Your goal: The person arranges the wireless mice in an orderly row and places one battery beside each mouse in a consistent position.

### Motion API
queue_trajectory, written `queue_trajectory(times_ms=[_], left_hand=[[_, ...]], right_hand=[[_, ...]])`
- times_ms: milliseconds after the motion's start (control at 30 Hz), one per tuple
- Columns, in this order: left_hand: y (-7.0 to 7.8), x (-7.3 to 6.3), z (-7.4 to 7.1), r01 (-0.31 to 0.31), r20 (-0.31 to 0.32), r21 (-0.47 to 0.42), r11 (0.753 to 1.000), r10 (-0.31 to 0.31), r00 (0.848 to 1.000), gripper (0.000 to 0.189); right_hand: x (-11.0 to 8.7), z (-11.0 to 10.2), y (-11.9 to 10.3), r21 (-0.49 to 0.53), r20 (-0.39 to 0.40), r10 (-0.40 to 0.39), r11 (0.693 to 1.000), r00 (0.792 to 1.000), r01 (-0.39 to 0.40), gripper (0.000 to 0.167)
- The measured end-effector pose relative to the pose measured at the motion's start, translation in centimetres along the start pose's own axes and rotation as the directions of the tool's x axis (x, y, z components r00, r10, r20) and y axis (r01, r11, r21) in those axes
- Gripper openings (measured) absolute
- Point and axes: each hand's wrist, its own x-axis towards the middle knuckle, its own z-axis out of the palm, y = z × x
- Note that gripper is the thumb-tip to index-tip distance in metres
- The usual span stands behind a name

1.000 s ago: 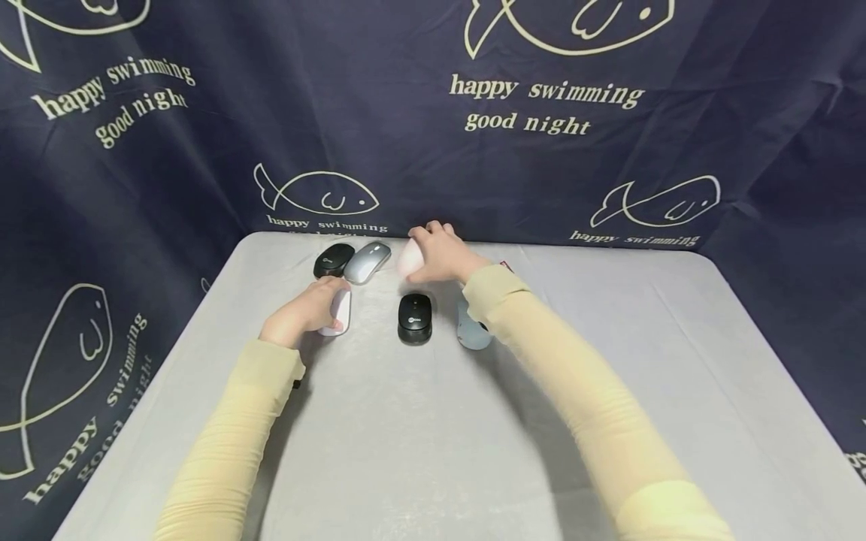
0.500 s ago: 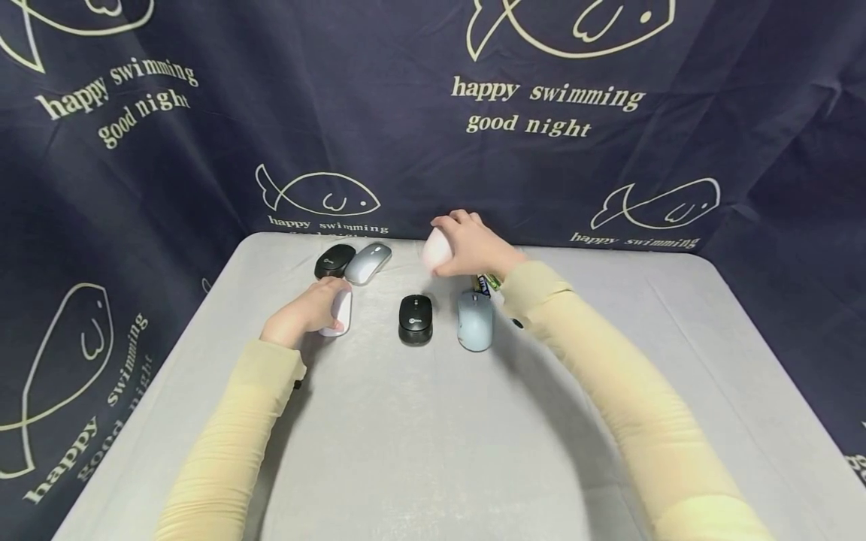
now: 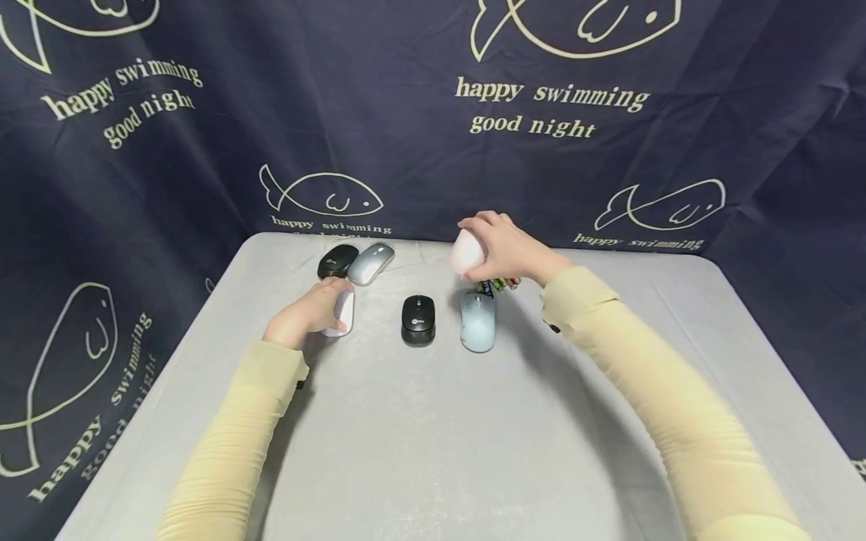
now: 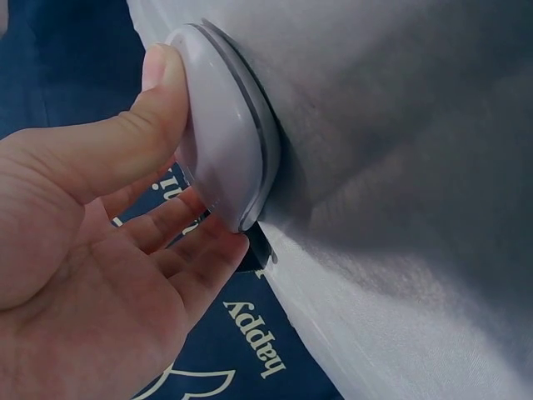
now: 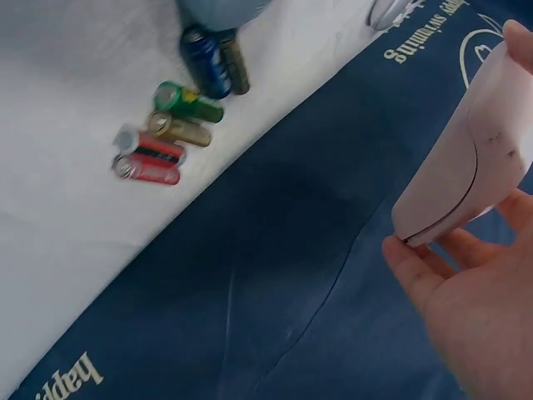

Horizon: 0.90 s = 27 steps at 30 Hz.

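My left hand (image 3: 306, 313) grips a white computer mouse (image 3: 346, 312) at the left of the table. In the left wrist view the thumb lies along one side of this mouse (image 4: 221, 125) and fingertips are at its lower end. Held up near the table's back edge is a pale pink mouse (image 3: 467, 254), with my right hand (image 3: 512, 249) around it. The right wrist view shows the pink mouse (image 5: 466, 158) between thumb and fingers. Below that hand, a light blue mouse (image 3: 478, 324) lies with several batteries (image 3: 502, 285) behind it.
A black mouse (image 3: 418, 321) sits mid-table, left of the light blue one. At the back left, another black mouse (image 3: 337, 261) and a silver mouse (image 3: 371, 264) lie side by side. A dark blue curtain (image 3: 433, 150) hangs behind the table (image 3: 406, 451).
My right hand has carried the pink mouse rightward along the back of the table, uncovering the light blue mouse and some batteries. The left hand stays on the white mouse.
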Motion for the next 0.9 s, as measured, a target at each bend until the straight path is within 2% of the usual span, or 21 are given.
queue_trajectory(times_ms=[367, 600, 900], left_hand=[[0.1, -0.1, 0.0, 0.010, 0.001, 0.001, 1.000, -0.010, 1.000, 0.074], [-0.1, -0.1, 0.2, -0.002, -0.003, 0.004, 1.000, 0.002, 1.000, 0.073], [-0.1, 0.0, 0.1, -0.010, -0.006, 0.015, 1.000, 0.011, 1.000, 0.072]], right_hand=[[-2.9, 0.2, 1.7, -0.050, -0.064, -0.144, 0.989, 0.988, 0.141, 0.085], [-4.6, 0.1, 2.3, -0.011, -0.045, -0.132, 0.991, 0.990, 0.131, 0.083], [-6.3, 0.6, 4.1, 0.023, -0.030, -0.211, 0.977, 0.977, 0.212, 0.082]])
